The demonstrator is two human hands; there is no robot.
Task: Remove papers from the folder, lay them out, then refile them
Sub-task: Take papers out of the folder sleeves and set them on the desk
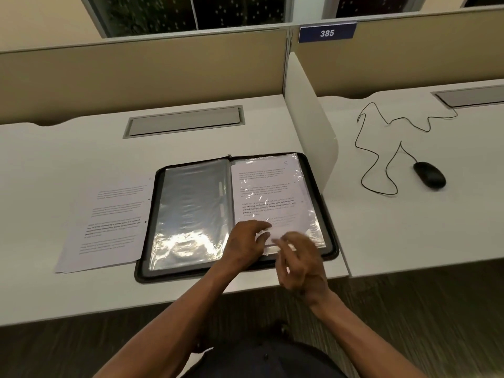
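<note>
A black zip folder [328,214] lies open on the white desk [68,154]. Its left side shows an empty clear plastic sleeve [191,205]. Its right side holds a printed page [268,186] inside a shiny sleeve. My left hand [245,241] rests on the lower part of that page with fingers spread flat. My right hand [298,257] hovers just right of it, blurred, fingers loosely bent near the sleeve's bottom edge; whether it pinches the sleeve is unclear. A small stack of printed papers [106,222] lies flat on the desk, left of the folder.
A white divider panel [308,115] stands just right of the folder. Beyond it, on the neighbouring desk, lie a black mouse [429,174] and its looping cable [381,148]. A grey cable hatch [184,121] sits behind the folder. The desk's front edge runs just below the folder.
</note>
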